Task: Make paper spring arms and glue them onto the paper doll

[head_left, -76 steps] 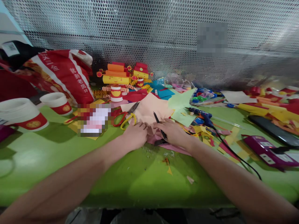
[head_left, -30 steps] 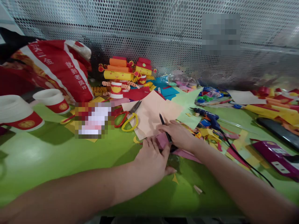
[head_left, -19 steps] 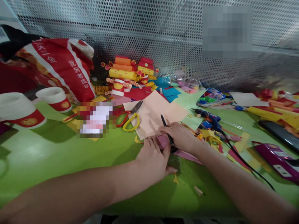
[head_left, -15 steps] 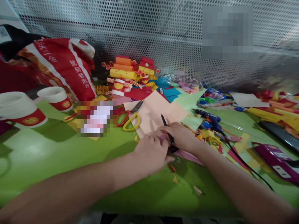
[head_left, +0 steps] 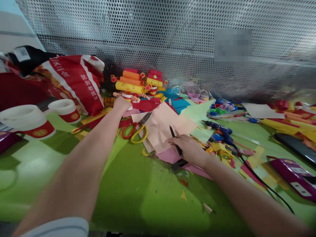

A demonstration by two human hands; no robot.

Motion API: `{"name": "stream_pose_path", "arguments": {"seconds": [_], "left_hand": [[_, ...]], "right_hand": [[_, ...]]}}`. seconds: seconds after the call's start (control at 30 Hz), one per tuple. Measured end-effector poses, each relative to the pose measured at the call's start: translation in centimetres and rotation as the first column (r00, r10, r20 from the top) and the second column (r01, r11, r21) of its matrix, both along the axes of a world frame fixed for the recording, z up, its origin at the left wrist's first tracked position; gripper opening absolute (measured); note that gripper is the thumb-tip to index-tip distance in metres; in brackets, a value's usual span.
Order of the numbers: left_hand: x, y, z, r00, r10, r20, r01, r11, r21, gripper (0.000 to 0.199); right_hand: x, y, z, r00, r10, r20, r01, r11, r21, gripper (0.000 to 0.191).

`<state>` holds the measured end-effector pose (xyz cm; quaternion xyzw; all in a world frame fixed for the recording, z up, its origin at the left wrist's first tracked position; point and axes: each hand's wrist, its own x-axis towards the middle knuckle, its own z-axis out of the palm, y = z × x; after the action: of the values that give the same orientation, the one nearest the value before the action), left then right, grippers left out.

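My left hand (head_left: 121, 104) reaches to the white and red cup body (head_left: 127, 96) of a paper figure (head_left: 129, 86) with a yellow smiling face. The hand covers much of the cup, and its fingers are mostly hidden, so I cannot tell whether they grip it. My right hand (head_left: 186, 148) is closed around a black pen (head_left: 172, 131), whose upper end points away from me. Beneath the right hand lie peach paper (head_left: 165, 121) and pink paper (head_left: 168, 155). Scissors with a red and a yellow handle (head_left: 138, 133) rest on the peach paper's left edge.
A second paper figure (head_left: 154, 80) stands beside the first. White cups (head_left: 64, 110) and a red bag (head_left: 74, 79) are at the left. To the right lie a blue glue gun (head_left: 222, 128) with a black cord, paper scraps (head_left: 223, 148), a black phone (head_left: 293, 144) and a purple device (head_left: 292, 174).
My left hand has left the papers beside my right hand and moved forward and left to the paper figure. My right hand stays on the papers with the pen.
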<state>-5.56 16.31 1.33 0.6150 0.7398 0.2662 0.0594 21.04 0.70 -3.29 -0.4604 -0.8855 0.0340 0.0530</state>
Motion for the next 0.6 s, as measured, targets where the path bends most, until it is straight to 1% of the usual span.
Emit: {"name": "stream_pose_path", "arguments": {"seconds": [0.1, 0.17, 0.3, 0.4, 0.5, 0.53, 0.6], "left_hand": [[0.4, 0.9, -0.3, 0.990, 0.135, 0.045, -0.132, 0.990, -0.058, 0.054], [0.7, 1.2, -0.5, 0.982, 0.178, 0.064, -0.174, 0.983, -0.065, 0.060], [0.8, 1.6, -0.9, 0.968, 0.233, 0.093, -0.225, 0.971, -0.083, 0.057], [0.9, 2.0, -1.0, 0.960, 0.254, 0.114, -0.242, 0.964, -0.109, 0.058], [0.9, 2.3, -1.1, 0.958, 0.248, 0.143, -0.233, 0.966, -0.115, 0.060], [0.8, 2.5, -1.1, 0.960, 0.234, 0.156, -0.218, 0.969, -0.115, 0.059], [0.4, 2.7, -1.2, 0.968, 0.160, 0.193, -0.140, 0.984, -0.113, 0.053]], "right_hand": [[0.0, 0.0, 0.1, 1.000, -0.006, -0.001, 0.006, 1.000, -0.022, 0.044], [-0.1, 0.0, 0.3, 1.000, -0.016, -0.010, 0.016, 0.999, -0.029, 0.043], [-0.2, 0.0, 0.2, 0.999, -0.021, -0.043, 0.020, 1.000, -0.022, 0.044], [0.0, 0.0, -0.1, 0.997, -0.013, -0.074, 0.011, 1.000, -0.019, 0.043], [0.1, 0.1, -0.4, 0.997, -0.020, -0.078, 0.019, 1.000, -0.019, 0.042], [0.1, 0.1, -0.5, 0.997, -0.024, -0.078, 0.022, 1.000, -0.018, 0.042], [0.1, 0.1, -0.5, 0.997, -0.026, -0.078, 0.025, 1.000, -0.017, 0.041]]}}
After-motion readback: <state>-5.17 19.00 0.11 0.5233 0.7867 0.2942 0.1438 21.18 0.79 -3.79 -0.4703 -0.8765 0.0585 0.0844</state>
